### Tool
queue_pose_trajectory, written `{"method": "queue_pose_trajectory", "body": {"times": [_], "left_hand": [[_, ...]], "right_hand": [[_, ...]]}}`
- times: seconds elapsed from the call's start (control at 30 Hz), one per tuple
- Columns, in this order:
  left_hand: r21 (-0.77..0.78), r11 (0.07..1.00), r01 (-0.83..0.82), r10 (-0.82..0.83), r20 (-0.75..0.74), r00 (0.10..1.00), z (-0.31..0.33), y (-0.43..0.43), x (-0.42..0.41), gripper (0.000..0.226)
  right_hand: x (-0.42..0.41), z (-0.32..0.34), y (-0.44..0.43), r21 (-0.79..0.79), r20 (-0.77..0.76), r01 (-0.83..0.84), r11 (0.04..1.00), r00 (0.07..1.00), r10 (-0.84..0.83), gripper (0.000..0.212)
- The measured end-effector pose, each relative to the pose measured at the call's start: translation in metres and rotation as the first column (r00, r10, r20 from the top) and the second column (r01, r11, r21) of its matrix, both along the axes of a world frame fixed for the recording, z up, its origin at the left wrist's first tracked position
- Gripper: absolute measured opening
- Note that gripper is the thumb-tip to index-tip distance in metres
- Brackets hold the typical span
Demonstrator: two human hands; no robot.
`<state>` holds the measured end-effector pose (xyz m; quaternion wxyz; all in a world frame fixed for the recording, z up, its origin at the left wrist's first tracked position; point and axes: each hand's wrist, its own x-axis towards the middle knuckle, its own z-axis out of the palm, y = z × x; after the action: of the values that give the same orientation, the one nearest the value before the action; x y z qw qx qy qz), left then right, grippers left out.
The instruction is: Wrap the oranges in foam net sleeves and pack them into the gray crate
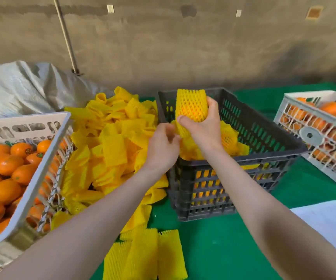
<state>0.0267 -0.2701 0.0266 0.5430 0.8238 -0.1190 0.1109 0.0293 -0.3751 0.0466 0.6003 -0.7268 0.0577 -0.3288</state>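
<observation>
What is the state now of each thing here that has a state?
orange: inside a foam net sleeve, held over the gray crate.
right hand: grips the sleeved orange.
left hand: pinches the sleeve's lower end.
gray crate: partly filled with sleeved oranges.
white basket: full of bare oranges.
loose sleeves: empty, piled on the table.

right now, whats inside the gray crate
Inside the gray crate lie sleeved oranges, also showing through its front slots. The right hand, gripping another sleeved orange above, and its forearm cover the left part, so the count is unclear.
</observation>
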Motion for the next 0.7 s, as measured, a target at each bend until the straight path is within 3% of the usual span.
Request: {"method": "queue_pose_trajectory", "body": {"times": [0.07,0.2,0.33,0.43,0.57,0.7], "left_hand": [[0.269,0.961,0.058,-0.085,0.087,0.993,0.000,-0.022,0.005,0.025],[0.635,0.749,0.190,-0.278,0.040,0.960,-0.001,-0.061,0.011,0.021],[0.642,0.700,0.311,-0.311,-0.118,0.943,-0.005,-0.071,0.019,0.018],[0.584,0.739,0.334,-0.285,-0.178,0.942,-0.009,-0.068,0.023,0.018],[0.539,0.768,0.345,-0.291,-0.185,0.939,-0.012,-0.065,0.024,0.015],[0.507,0.817,0.273,-0.286,-0.054,0.957,-0.012,-0.060,0.019,0.020]], "right_hand": [[0.008,0.002,-0.029,-0.143,-0.061,0.057,0.988,0.996,-0.066,0.066],[0.024,0.002,-0.084,-0.461,-0.307,0.070,0.885,0.923,-0.233,0.066],[0.033,-0.005,-0.121,-0.734,-0.600,-0.245,0.633,0.670,-0.436,0.063],[0.038,-0.015,-0.134,-0.694,-0.712,-0.554,0.460,0.434,-0.552,0.058],[0.047,-0.025,-0.142,-0.539,-0.800,-0.707,0.457,0.260,-0.541,0.059],[0.050,-0.029,-0.142,-0.514,-0.821,-0.653,0.556,0.188,-0.539,0.064]]}}
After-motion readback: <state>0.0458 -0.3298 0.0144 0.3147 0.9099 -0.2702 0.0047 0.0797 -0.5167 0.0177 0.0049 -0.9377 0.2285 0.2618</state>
